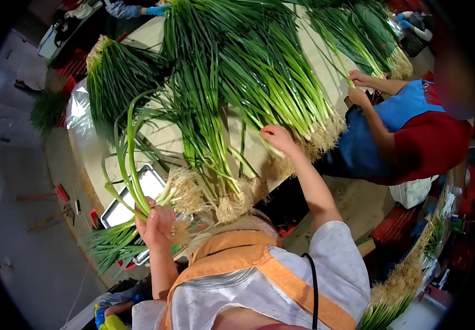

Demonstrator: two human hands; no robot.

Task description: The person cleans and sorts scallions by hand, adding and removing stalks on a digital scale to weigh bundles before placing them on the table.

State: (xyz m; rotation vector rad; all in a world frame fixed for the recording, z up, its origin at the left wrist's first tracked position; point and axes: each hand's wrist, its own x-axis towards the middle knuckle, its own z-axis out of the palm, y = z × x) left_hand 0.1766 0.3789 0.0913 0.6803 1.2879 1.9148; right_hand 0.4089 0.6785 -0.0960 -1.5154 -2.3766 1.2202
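My left hand [157,221] is closed around the pale lower stalks of a few long green plants [131,159], whose leaves bend upward over the table. Farther right, my right hand [277,137] pinches a pale stalk at the lower edge of a large pile of green plants [281,82] with bushy roots. Between my hands lies a smaller bunch [207,143], its roots toward me. Beside my left hand, more rooted stalks [185,190] lie near a metal tray [138,192].
A co-worker in a blue apron [366,132] stands at the right, hands on a stalk. Another bunch [122,82] lies at the table's left. Gloved hands show at the top edge. Red crates [394,223] and rooted plants [399,280] are at lower right.
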